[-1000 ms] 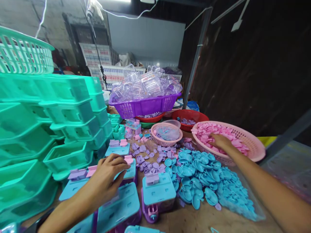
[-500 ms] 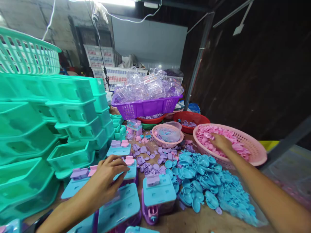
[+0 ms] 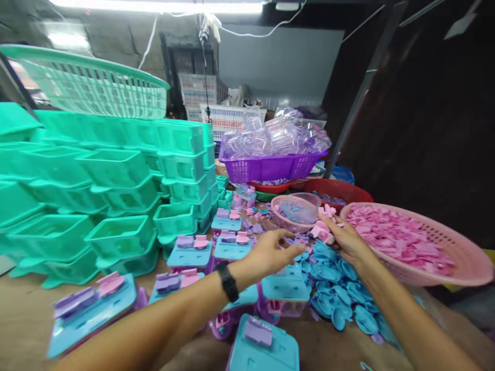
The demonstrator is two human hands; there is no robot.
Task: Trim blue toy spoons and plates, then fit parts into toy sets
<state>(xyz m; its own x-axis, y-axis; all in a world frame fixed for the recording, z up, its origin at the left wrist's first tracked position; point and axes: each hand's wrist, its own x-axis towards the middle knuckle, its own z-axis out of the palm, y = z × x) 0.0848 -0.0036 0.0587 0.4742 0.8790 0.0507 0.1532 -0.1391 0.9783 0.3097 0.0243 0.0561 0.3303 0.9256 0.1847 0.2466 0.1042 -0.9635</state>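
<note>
My right hand [image 3: 345, 239] is closed around several small pink plastic pieces [image 3: 322, 232], held over the heap of blue oval plastic parts [image 3: 328, 278]. Close by on the left, my left hand [image 3: 271, 252] reaches across the toy boxes with its fingers apart and nothing visible in it. Below it stands a blue-lidded toy box [image 3: 285, 286]; the hand covers part of its lid. A nearer box lid [image 3: 276, 345] carries only a purple clip [image 3: 258, 331]. Other lids [image 3: 190, 253] bear a purple and a pink clip side by side.
A pink basket [image 3: 474, 257] of pink pieces stands at the right. Green bins [image 3: 126, 232] are stacked at the left, under a green basket [image 3: 116, 67]. Behind are a purple basket [image 3: 266, 169] of clear plastic cases and a red basin [image 3: 359, 193].
My right hand has come out of the pink basket to the left with pink pieces in it. My left hand has moved right, toward it. The view has swung left.
</note>
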